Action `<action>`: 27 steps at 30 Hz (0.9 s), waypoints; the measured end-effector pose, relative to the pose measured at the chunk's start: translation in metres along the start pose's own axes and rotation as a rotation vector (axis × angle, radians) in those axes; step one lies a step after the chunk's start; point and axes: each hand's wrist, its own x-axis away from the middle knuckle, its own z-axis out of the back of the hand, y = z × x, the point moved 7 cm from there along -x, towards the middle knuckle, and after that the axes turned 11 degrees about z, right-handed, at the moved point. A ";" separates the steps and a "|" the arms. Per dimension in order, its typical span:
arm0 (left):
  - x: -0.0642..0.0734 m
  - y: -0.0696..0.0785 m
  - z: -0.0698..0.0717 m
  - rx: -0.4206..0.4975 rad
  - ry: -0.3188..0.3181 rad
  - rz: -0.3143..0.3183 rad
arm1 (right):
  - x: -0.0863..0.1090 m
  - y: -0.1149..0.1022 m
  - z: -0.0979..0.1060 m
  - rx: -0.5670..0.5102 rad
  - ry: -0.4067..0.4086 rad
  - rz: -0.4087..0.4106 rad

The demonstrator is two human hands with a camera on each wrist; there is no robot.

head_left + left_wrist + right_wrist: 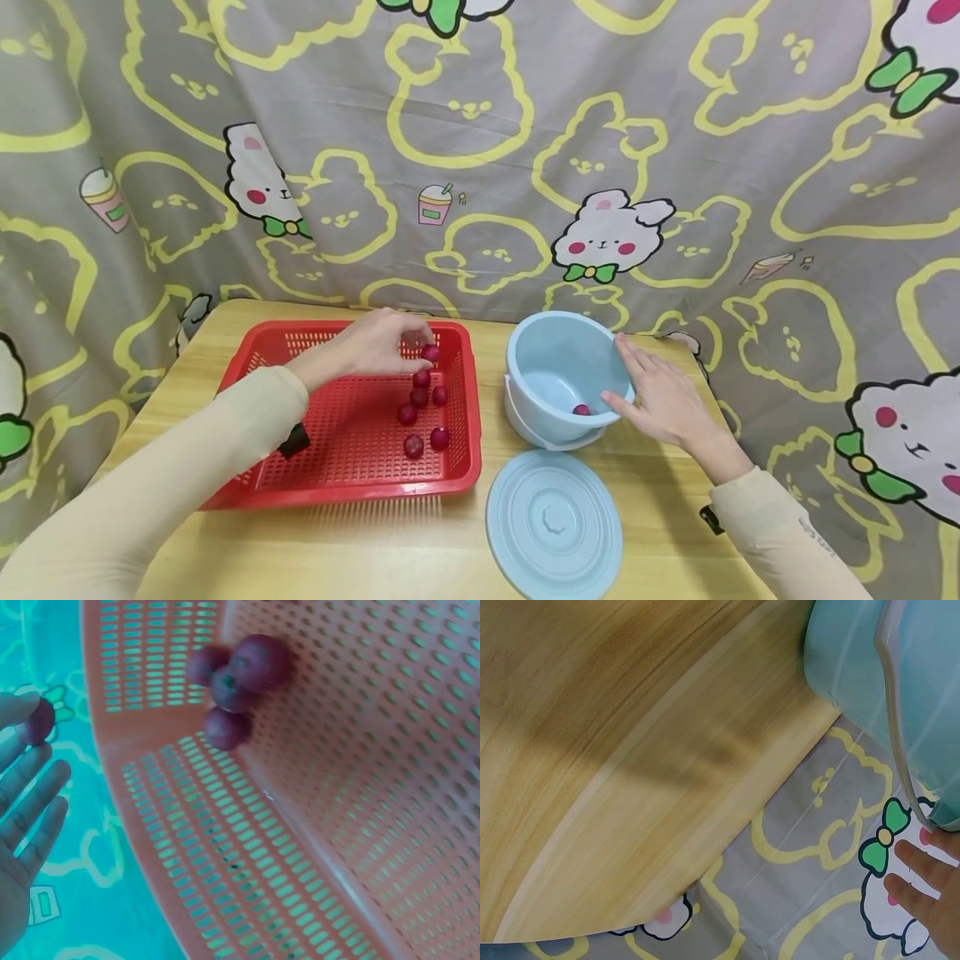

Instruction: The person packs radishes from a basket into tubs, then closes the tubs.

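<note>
Over the right part of a red plastic basket, my left hand pinches a small dark-red plum between thumb and fingertips. The left wrist view shows this held plum beside the basket wall, the other fingers spread. Several more plums lie on the basket floor below, toward its right side. My right hand rests against the right rim of a light blue bucket, fingers extended and thumb at the rim. One plum lies at the bottom of the bucket.
A round light blue lid lies on the wooden table in front of the bucket. The bucket's pale handle hangs down its side. A patterned grey curtain stands right behind the table's back edge.
</note>
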 end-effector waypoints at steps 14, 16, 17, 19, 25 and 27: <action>-0.017 0.035 0.001 0.121 -0.009 -0.059 | -0.001 -0.001 0.000 0.015 0.000 0.009; -0.018 0.039 0.001 0.128 -0.012 -0.065 | -0.001 -0.001 0.000 0.018 -0.001 0.011; -0.019 0.042 0.001 0.126 -0.011 -0.068 | -0.001 -0.002 0.000 0.020 0.001 0.013; -0.021 0.046 0.000 0.122 -0.009 -0.073 | -0.001 -0.002 0.001 0.027 0.008 0.018; -0.026 0.059 -0.003 0.157 -0.023 -0.095 | -0.001 -0.005 0.004 0.052 0.034 0.042; -0.027 0.062 -0.004 0.166 -0.025 -0.098 | -0.001 -0.005 0.004 0.056 0.033 0.044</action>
